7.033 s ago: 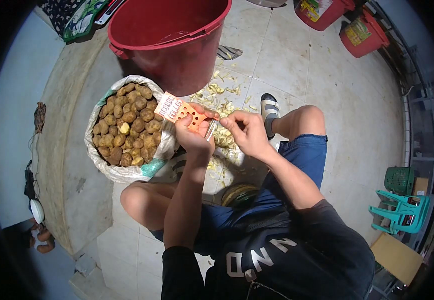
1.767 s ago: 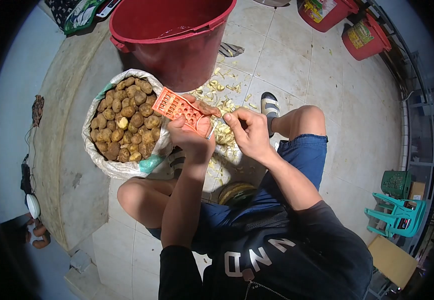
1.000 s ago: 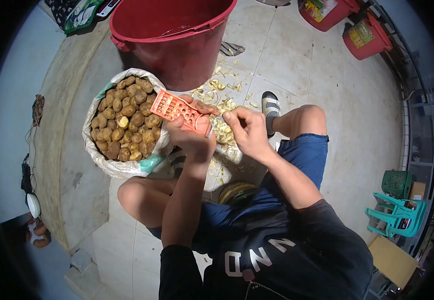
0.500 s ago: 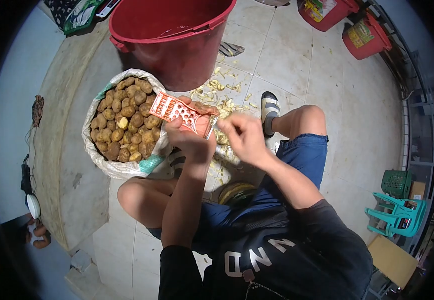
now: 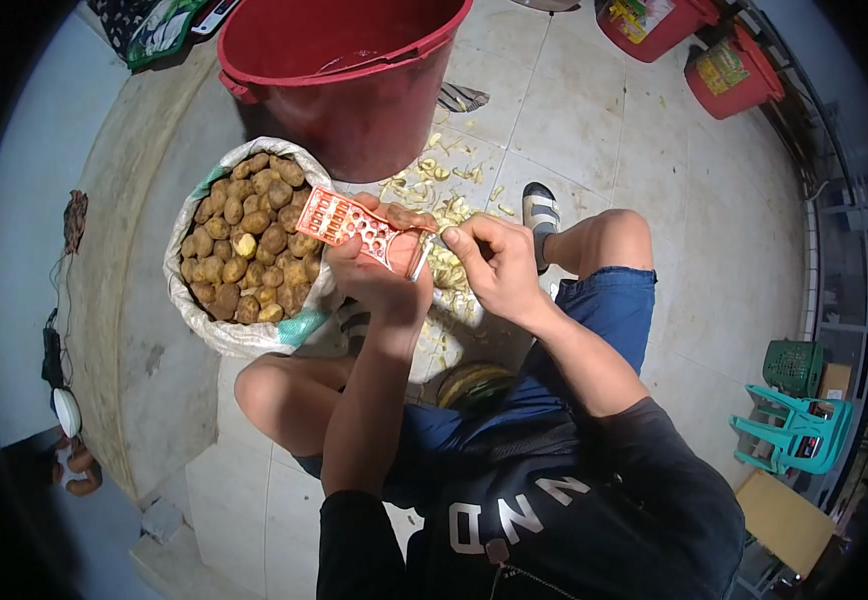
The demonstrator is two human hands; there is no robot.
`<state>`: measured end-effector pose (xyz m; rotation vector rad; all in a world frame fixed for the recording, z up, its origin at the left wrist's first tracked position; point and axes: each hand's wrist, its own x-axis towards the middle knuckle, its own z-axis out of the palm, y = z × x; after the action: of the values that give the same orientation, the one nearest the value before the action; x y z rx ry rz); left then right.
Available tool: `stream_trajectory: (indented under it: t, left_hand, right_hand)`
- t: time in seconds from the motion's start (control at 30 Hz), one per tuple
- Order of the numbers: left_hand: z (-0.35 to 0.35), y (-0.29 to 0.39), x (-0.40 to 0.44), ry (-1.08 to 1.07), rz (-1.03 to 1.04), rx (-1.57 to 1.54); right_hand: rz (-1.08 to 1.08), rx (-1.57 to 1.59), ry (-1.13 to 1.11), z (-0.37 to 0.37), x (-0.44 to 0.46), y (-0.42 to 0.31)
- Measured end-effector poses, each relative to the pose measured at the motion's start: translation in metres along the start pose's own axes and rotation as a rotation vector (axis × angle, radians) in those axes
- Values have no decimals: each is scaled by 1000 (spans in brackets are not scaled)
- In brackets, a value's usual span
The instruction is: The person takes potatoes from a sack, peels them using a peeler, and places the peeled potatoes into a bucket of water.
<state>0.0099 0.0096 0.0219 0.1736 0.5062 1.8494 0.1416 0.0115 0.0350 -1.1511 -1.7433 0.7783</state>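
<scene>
Tiles (image 5: pixel 694 220), pale and scuffed, spread across most of the view, and on them sits a person in a dark shirt (image 5: pixel 604 480) lettered in white and blue shorts (image 5: pixel 609 320), knees apart. Beyond the knees stands a big red tub (image 5: pixel 354 130), upright. Just in front of it and to the left is a white sack (image 5: pixel 239 343), its mouth rolled open, full of potatoes. Smaller are the two red pails (image 5: pixel 654 22) at the far right and the teal plastic chair (image 5: pixel 809 432) near the right edge, with a green basket (image 5: pixel 794 368) beside it.

Between sack and right knee are the hands. The left hand (image 5: pixel 382 283) is closed around an orange grater (image 5: pixel 359 225), which slants up toward the sack's rim, slotted end outward and metal strip (image 5: pixel 419 262) toward the right hand (image 5: pixel 499 265). That hand has its fingers curled in, thumb near the forefinger, close by the metal end (whether anything is pinched there, I cannot tell).

Smaller again are the potatoes (image 5: pixel 251 205), brown-skinned (one near the middle shows a pale yellow patch). Last come the peelings (image 5: pixel 436 170), thin curls strewn between tub and feet.
</scene>
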Motion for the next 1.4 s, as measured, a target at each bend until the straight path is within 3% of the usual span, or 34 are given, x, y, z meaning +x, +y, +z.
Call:
stream_trajectory:
  t: [0.17,0.3,0.47,0.5,0.63,0.67,0.77,0.83,0.9,0.97,1.03,1.1,1.2,1.3,1.4]
  left_hand:
    - [-4,2,0,0,-17,-14]
    - [-2,2,0,-30,11,-1]
    - [-4,-1,1,-6,-3,-4]
    - [-2,1,-1,14,25,6]
    - [-6,4,-1,-28,-52,-8]
    - [-6,2,0,-29,-53,-8]
    - [-4,3,-1,7,3,11]
    - [-7,2,0,-17,-51,-45]
    - [-7,-1,2,-2,-26,-41]
    - [-9,2,1,17,4,-31]
    - [-10,2,0,16,-44,-37]
    - [-6,0,-1,16,-42,-38]
    - [2,3,1,57,30,19]
    - [9,0,7,180,92,40]
    - [-6,8,8,86,-75,147]
  right_hand:
    - [-71,1,-34,7,-7,-6]
    - [52,-36,-42,2,-1,0]
    - [-73,-28,-59,6,-5,-6]
    - [40,-9,-32,4,-1,-3]
    - [-25,62,-152,8,-13,-13]
    - [-76,29,-81,8,-10,-12]
    - [57,-33,-40,5,-4,-2]
    - [-88,50,-119,11,-15,-9]
    - [-96,47,-128,9,-11,-6]
    - [94,1,-35,4,-2,-1]
    - [-71,45,-55,14,-15,-9]
    - [-74,36,-117,11,-14,-8]
    - [159,106,-68,6,-6,6]
    - [229,234,-60,6,-8,7]
    - [238,221,-72,7,-9,10]
